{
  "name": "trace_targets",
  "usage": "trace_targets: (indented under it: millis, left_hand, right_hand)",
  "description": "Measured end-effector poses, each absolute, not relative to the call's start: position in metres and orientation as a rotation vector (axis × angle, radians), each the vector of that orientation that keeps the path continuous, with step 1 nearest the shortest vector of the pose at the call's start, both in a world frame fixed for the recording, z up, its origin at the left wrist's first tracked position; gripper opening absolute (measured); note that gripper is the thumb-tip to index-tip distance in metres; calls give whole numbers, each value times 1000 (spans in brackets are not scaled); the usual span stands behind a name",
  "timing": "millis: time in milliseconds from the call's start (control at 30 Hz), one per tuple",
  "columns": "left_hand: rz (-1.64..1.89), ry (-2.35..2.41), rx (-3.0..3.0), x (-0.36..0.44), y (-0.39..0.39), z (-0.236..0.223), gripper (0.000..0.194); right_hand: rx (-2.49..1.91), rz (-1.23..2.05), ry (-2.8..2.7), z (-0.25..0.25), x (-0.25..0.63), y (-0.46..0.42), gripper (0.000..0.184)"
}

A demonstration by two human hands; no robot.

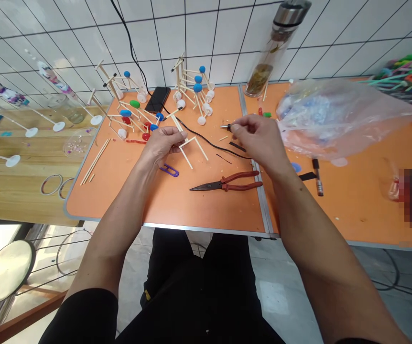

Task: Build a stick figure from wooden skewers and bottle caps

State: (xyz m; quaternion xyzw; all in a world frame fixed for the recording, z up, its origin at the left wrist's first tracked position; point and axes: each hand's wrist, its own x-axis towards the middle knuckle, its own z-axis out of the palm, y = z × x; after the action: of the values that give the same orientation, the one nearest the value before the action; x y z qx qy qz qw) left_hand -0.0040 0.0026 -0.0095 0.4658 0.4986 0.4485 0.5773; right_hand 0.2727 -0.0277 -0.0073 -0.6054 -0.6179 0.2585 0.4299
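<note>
1. The left hand (165,143) pinches a pale stick frame (187,143) between thumb and fingers, above the orange table (227,210). Part of the frame is hidden by those fingers.
2. The right hand (258,138), apart from the frame, pinches a small dark tool (229,127) with a metallic tip pointing toward the left hand (what sort of tool it is, one cannot tell).
3. Done, as far as shows: a short crosspiece joins two splayed sticks, whose lower ends hang free, and a longer stick meets the frame near the fingers. Whether every joint is firm cannot be seen.
4. Behind stand fuller stick models, one in the middle with blue beads (198,88) and white wheels (201,121). Beside those, the held frame looks early in its making: no bead or wheel shows on its visible part.
5. Left over, seemingly, are loose sticks (94,161) at the table's left; red-handled pliers (223,185) lie below the hands, touched by neither.
</note>
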Motion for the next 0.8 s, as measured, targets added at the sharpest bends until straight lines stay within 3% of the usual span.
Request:
trace_targets:
  millis: [133,367,600,800]
  left_hand:
    - [1135,1176,1030,-6,6,-10,33]
    - [1166,1189,1002,-5,4,-9,31]
    - [1160,1178,969,-5,4,-9,32]
    - [1141,1169,954,-6,4,-8,35]
  right_hand:
    - [-1902,265,-1574,-13,305,-16,9]
    - [-2229,295,-1643,-31,308,-6,44]
    - [-2094,306,-1550,-56,321,9,59]
    - [-1839,323,-1482,-72,323,14,50]
